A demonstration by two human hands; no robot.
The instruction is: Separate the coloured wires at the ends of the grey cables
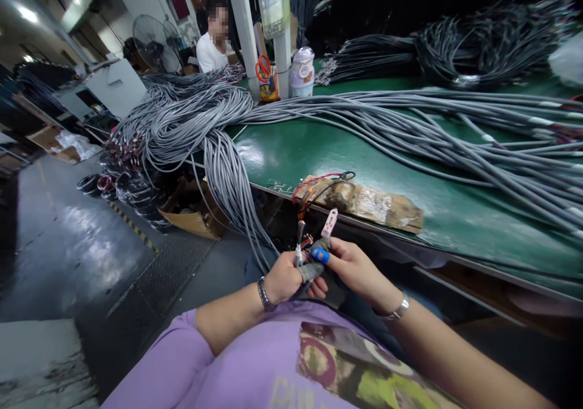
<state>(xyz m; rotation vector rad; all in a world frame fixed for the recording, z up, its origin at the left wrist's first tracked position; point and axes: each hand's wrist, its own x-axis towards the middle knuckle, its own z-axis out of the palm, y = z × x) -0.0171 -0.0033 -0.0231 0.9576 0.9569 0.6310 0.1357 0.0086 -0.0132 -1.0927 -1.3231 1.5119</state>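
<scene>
My left hand (283, 277) is closed around the end of a grey cable (298, 256), whose coloured inner wires (304, 234) fan out above my fist. My right hand (353, 266) is closed too, pinching a small pink tool (328, 223) between fingertips that wear blue and grey finger covers (320, 254). Both hands meet in front of my chest, just below the near edge of the green workbench (319, 154). Red and black thin wires (319, 184) lie on a taped brown board (368, 201) at that edge.
Thick bundles of grey cables (410, 129) cover the bench and spill over its left end (228, 178) toward cardboard boxes (191, 211) on the floor. A person in white (212, 47) sits at the back. A jar (303, 72) and scissors (263, 67) stand by a white post (243, 32).
</scene>
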